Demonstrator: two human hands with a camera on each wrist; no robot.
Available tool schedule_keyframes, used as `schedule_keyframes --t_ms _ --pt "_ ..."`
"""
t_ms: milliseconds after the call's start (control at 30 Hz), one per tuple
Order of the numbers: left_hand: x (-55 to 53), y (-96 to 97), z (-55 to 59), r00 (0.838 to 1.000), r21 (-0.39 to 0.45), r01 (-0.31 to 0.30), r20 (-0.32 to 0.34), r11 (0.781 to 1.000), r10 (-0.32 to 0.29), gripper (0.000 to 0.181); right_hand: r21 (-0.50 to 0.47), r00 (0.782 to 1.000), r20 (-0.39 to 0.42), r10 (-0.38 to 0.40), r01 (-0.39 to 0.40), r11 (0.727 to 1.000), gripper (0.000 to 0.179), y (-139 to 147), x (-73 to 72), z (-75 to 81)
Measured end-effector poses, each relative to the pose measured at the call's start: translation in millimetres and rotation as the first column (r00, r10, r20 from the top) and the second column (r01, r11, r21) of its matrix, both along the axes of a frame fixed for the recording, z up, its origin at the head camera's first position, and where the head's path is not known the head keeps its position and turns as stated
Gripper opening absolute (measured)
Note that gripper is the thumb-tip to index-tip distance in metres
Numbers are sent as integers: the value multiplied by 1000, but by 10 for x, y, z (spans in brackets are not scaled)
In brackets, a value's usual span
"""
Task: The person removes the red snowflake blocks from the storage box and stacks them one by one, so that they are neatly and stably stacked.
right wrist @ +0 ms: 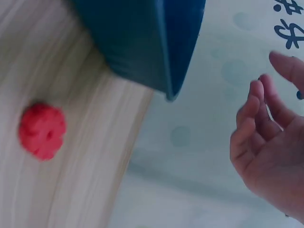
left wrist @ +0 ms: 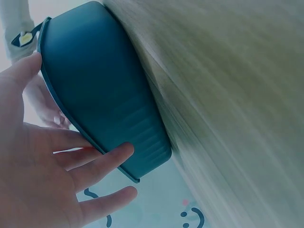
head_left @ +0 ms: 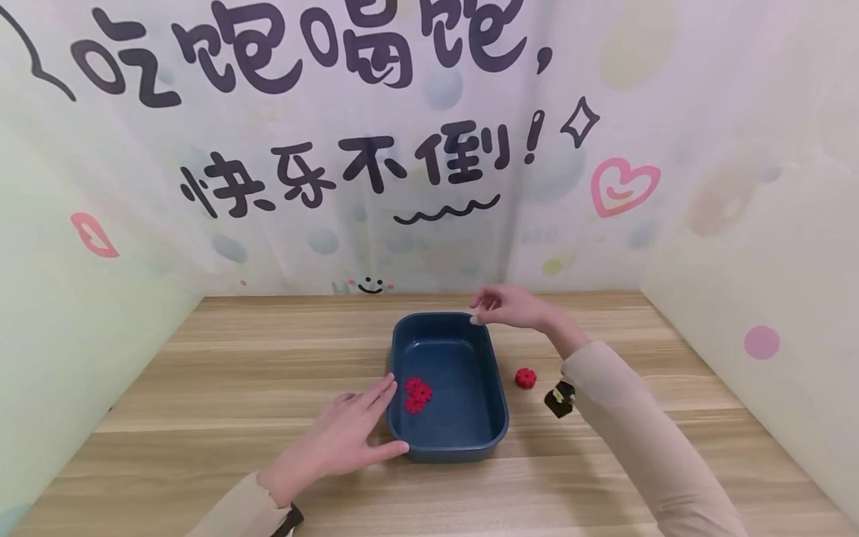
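Note:
A dark blue rectangular bin point(head_left: 446, 447) stands on the wooden table. In the head view my left hand point(head_left: 338, 440) lies along its left side, fingers mostly straight. The left wrist view shows my left thumb at the rim and fingertips touching the bin's outer wall point(left wrist: 99, 76). Several small red flower-shaped pieces point(head_left: 419, 392) lie inside, toward the left. My right hand point(head_left: 511, 307) hovers by the far right corner, fingers loosely bent, holding nothing; the right wrist view shows the thumb apart from the fingers. Right of the bin sits a thicker red flower-shaped piece point(head_left: 526, 378).
Wood-grain table point(head_left: 268, 358) surrounds the bin. A white printed curtain point(head_left: 429, 253) hangs along the table's back edge, with pale walls on both sides. A black strap with a yellow mark point(head_left: 560, 398) hangs by my right sleeve.

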State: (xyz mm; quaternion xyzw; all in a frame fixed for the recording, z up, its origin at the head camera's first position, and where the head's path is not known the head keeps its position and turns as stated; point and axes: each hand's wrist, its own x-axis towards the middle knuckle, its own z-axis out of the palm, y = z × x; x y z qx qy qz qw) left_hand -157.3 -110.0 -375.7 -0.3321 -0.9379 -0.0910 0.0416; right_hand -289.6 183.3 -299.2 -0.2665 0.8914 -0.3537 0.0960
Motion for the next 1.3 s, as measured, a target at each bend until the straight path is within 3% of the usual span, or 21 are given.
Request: schedule_keyframes --t_ms 233,533,1067,1300 --pt "-12 -1 -10 999 -6 -9 51 1000 9 85 53 983 105 151 -157 986 30 -427 -46 48" --pt "0 -3 -1 1000 -1 2 24 1000 -2 84 107 938 266 224 -259 960 31 -756 -80 -76" --pt "5 0 22 999 9 -3 39 1000 3 84 285 898 414 151 -285 915 30 -925 -77 -470" --pt "10 2 27 999 4 -8 48 1000 8 84 310 880 453 146 -309 899 30 -998 -32 -624"
